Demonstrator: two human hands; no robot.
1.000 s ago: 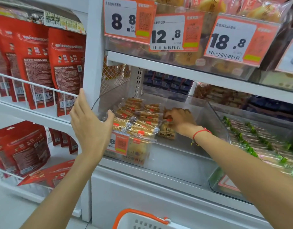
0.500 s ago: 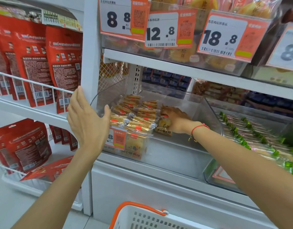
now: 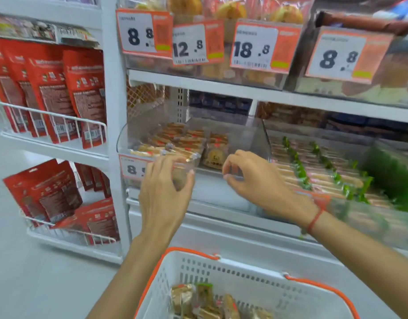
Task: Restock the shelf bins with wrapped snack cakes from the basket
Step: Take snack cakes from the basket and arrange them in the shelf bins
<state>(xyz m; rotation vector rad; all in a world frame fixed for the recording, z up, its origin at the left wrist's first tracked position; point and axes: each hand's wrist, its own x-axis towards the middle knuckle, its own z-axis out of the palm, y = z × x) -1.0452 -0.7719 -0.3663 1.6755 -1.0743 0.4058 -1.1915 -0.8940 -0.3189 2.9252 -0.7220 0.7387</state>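
Clear glossy plastic bin, shiny film-wrapped cakes, white perforated plastic basket w/ orange trim.

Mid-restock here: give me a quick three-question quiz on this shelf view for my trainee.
1. True or false: the right hand holds a cake.
2. Where are the cakes still to be shelved? A) white basket B) wire rack C) floor
3. Fill in: the cakes in the clear bin fill its ____ side.

Key:
1. False. Its fingers are loosely curled in front of the bin, with nothing visible in them. The left hand also looks empty.
2. A.
3. Left. The right part shows bare floor.
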